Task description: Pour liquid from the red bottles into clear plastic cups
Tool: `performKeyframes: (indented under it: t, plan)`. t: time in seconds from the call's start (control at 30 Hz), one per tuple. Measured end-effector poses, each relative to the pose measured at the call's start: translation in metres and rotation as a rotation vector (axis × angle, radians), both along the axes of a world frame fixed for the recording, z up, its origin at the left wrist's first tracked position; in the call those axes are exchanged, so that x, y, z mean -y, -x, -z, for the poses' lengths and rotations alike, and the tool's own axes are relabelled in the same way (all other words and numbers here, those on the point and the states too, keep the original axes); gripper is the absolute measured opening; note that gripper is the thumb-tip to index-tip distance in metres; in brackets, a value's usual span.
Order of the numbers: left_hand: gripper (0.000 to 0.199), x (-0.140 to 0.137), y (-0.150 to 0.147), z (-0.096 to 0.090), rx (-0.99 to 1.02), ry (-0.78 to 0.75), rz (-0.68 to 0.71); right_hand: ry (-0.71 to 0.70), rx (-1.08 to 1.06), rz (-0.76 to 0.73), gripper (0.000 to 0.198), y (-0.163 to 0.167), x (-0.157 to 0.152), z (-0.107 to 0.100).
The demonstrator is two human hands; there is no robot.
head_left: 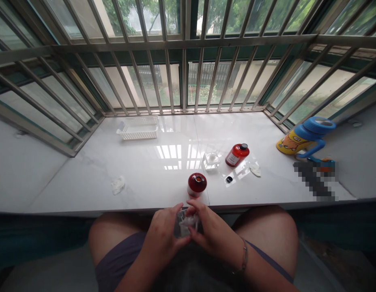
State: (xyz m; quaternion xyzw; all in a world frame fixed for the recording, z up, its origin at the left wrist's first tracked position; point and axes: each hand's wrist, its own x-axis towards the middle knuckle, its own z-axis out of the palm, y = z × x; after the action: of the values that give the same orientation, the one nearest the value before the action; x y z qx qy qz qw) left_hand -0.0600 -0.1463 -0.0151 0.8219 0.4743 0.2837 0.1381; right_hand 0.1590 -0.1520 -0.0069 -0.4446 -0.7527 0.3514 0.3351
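Note:
Just below the front edge of the white marbled ledge, my left hand (163, 227) is closed round the side of a small clear glass bottle (177, 229). My right hand (210, 225) pinches a crumpled white tissue (190, 221) against the bottle; the fingers cover part of both. Right beyond my hands stands an uncapped dark red bottle (197, 185). Further right, a second red bottle (237, 155) with a black cap and a pale label is upright. A small black cap (229, 179) lies between them, near a clear square glass bottle (211, 160) with a white top.
A white perforated basket (139, 133) sits at the back left. Crumpled tissue (118, 185) lies at left, and a flat white piece (255, 170) at right. A blue and yellow flask (306, 137) stands at far right, beside a blurred-out patch. Metal bars (184, 81) line the window.

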Motion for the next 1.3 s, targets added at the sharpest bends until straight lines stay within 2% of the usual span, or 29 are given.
performKeyframes:
  t: [0.07,0.17,0.23,0.3,0.37,0.47,0.53,0.6,0.7,0.8,0.9,1.0,1.13,1.3]
  plan:
    - [0.075,0.0,-0.001,0.001,-0.002,-0.003,0.005,-0.043,0.021,-0.034,0.086,-0.003,0.001,-0.003]
    - [0.073,0.0,-0.002,0.002,0.003,-0.014,0.017,0.015,0.086,0.042,0.089,-0.004,0.0,-0.007]
    - [0.072,0.0,-0.003,0.003,0.004,-0.013,0.02,0.046,0.111,0.044,0.077,-0.004,-0.002,-0.009]
    - [0.071,0.0,-0.004,0.003,0.001,-0.002,0.026,0.013,0.097,-0.027,0.069,-0.004,-0.004,-0.011]
    - [0.072,0.0,-0.005,0.004,-0.006,0.003,0.04,-0.043,0.075,-0.075,0.073,-0.004,-0.005,-0.012]
    - [0.075,0.0,-0.006,0.005,-0.017,0.0,0.045,-0.061,0.103,-0.012,0.082,-0.004,-0.004,-0.008]
    - [0.076,0.0,-0.007,0.006,-0.021,-0.001,0.04,-0.031,0.134,0.02,0.081,-0.004,-0.003,-0.005]
    - [0.073,0.0,-0.008,0.006,-0.02,0.003,0.043,-0.034,0.142,-0.011,0.078,-0.005,-0.003,-0.004]
    - [0.07,0.0,-0.008,0.008,-0.009,0.013,0.055,-0.118,0.149,-0.062,0.083,-0.007,-0.003,-0.007]
    - [0.074,0.0,-0.007,0.011,0.005,0.027,0.028,-0.155,0.168,0.033,0.096,-0.009,-0.003,-0.012]
    - [0.079,0.0,-0.007,0.011,0.013,0.05,-0.036,-0.096,0.15,0.195,0.109,-0.008,-0.003,-0.012]
    - [0.08,0.001,-0.008,0.009,0.028,0.053,-0.061,-0.016,0.143,0.293,0.107,-0.003,0.0,-0.007]
    - [0.083,0.004,-0.009,0.007,0.062,0.057,-0.055,0.079,0.09,0.307,0.092,0.004,0.005,-0.002]
    - [0.085,0.006,-0.007,0.006,0.088,0.089,-0.093,0.079,-0.04,0.232,0.085,0.006,0.008,-0.002]
